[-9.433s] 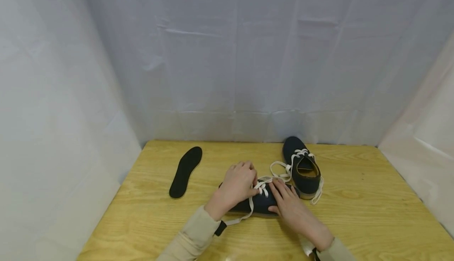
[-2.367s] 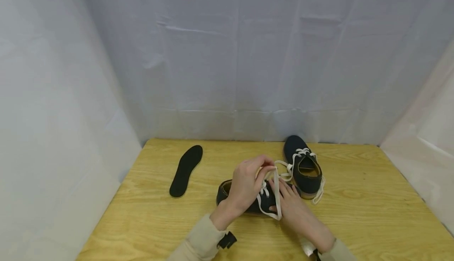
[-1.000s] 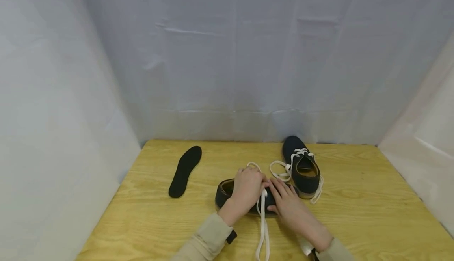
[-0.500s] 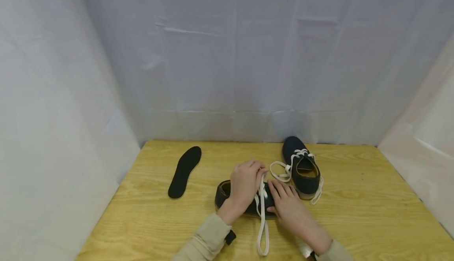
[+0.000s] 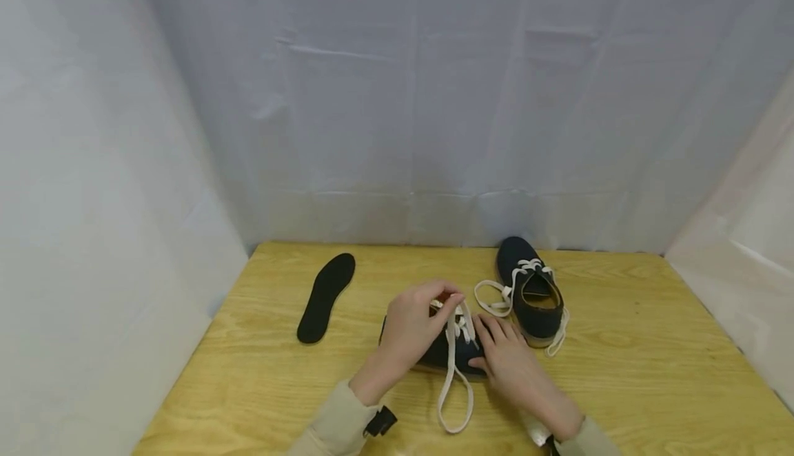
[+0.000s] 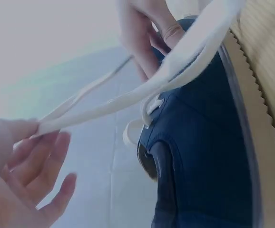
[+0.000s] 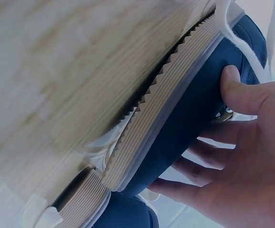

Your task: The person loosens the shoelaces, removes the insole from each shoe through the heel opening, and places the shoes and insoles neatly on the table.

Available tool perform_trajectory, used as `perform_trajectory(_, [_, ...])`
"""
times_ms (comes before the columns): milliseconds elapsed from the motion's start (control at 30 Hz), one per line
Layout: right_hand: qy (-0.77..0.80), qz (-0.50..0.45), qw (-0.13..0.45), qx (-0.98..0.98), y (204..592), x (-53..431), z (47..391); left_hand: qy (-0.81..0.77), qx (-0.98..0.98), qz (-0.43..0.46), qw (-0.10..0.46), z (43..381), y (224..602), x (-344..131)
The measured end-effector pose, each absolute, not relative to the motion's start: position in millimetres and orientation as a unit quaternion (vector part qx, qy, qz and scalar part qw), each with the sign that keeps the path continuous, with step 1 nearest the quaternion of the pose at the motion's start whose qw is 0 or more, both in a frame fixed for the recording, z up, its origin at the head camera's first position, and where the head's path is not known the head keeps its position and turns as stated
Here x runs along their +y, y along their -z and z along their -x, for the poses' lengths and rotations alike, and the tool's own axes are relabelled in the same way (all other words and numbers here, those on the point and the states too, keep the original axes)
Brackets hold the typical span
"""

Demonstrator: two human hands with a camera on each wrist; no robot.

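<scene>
A navy lace-up shoe (image 5: 468,361) lies on the table with its toe to the right. Between thumb and index finger, my left hand (image 5: 408,325) pinches its white shoelace (image 5: 451,349) above the eyelets. One strand hangs in a long loop over the shoe's near side. In the left wrist view the lace (image 6: 104,108) runs taut from my fingertips toward the shoe. My right hand (image 5: 511,359) holds the toe end; the right wrist view shows its thumb pressed on the dark upper (image 7: 185,124) and its fingers across the top. The left hand hides much of the heel.
A second navy shoe (image 5: 540,322), with loose white laces, stands behind the right hand, close to the first shoe's toe. A black insole (image 5: 324,299) lies at the left of the wooden table (image 5: 639,366). Pale sheeting (image 5: 409,132) closes off the back and sides.
Since half a second ago, my left hand has moved left with the pinched lace, and the hanging loop has widened. Earlier it worked low at the eyelets. The right hand has stayed on the toe.
</scene>
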State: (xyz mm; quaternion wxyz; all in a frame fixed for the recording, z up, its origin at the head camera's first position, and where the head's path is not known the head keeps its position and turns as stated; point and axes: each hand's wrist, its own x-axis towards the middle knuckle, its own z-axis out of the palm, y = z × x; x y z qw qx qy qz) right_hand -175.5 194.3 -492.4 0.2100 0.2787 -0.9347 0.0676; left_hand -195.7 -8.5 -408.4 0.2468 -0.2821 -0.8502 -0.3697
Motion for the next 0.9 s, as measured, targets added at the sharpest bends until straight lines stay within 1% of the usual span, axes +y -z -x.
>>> perform_trajectory(267, [-0.077,-0.271,0.183,-0.942,490,197,176,0.356,-0.873,0.313,0.116,185,416,-24])
perform_trajectory(533, [-0.086,-0.272,0.166,-0.944,491,198,178,0.267,-0.895,0.356,0.010,178,429,-33])
perform_trajectory(733, [-0.098,-0.283,0.176,-0.938,491,200,181,0.215,-0.904,0.367,-0.039,175,440,-30])
perform_trajectory(900, [-0.094,-0.291,0.177,-0.936,493,202,183,0.212,-0.906,0.362,-0.051,174,444,-29])
